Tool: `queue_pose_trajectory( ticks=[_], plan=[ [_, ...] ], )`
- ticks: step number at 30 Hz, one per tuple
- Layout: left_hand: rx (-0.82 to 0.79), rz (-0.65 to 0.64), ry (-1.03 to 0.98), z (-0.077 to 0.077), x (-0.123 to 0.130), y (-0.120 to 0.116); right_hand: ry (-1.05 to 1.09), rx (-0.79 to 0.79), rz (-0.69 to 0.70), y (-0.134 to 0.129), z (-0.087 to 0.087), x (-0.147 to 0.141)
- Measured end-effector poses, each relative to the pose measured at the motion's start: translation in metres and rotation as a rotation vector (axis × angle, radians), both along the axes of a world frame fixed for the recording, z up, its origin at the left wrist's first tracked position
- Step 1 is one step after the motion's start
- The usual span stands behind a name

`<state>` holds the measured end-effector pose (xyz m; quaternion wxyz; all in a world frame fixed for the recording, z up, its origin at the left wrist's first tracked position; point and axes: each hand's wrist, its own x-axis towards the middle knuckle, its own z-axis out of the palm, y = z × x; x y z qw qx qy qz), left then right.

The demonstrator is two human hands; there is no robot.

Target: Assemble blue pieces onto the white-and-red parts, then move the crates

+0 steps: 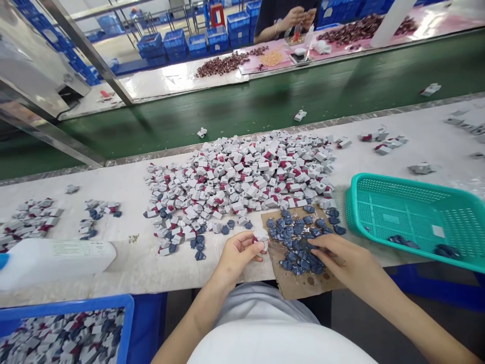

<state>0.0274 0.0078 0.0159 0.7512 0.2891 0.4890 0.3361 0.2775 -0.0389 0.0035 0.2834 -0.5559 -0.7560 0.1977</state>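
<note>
Between the thumb and fingers of my left hand [240, 255] is a small white and dark red plastic part [260, 238]. My right hand [341, 255] reaches down over dark blue plastic parts [290, 230] spread on a piece of brown cardboard [280, 275]. Its thumb and fingertips come together at the blue parts; whatever they hold is too hidden to name. Just beyond both hands lies a large heap of white and dark red parts [242, 177], with some blue ones along its near left edge.
A green basket [356, 202] holding a few dark pieces stands at right. On the left are a white bottle [64, 260] and a blue crate [131, 313] full of parts. Behind the table runs a green conveyor belt [162, 129] carrying a few parts. Across it, a person's hands [297, 17] work.
</note>
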Motion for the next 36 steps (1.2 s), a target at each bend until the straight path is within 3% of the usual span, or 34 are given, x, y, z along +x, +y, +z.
queue_pose_trajectory(
  ticks=[9,17,19,22,27,36],
  plan=[
    [-0.054,0.052,-0.045,-0.001,0.005,-0.004,-0.330,-0.138,0.158,0.010,0.006,0.000],
    [0.020,0.091,-0.006,0.012,0.005,-0.005,-0.485,-0.034,0.213,0.013,0.011,-0.009],
    [0.062,0.097,-0.017,0.016,0.004,-0.007,-0.421,-0.037,0.217,0.014,0.019,-0.010],
    [0.077,0.106,-0.064,0.021,0.003,-0.011,-0.162,0.008,0.138,0.015,0.039,-0.019],
    [0.122,0.113,-0.171,0.027,0.003,-0.014,0.181,0.077,0.022,0.010,0.067,-0.050],
    [0.139,0.120,-0.225,0.034,0.006,-0.015,0.269,0.095,0.025,0.011,0.067,-0.069]
  ],
)
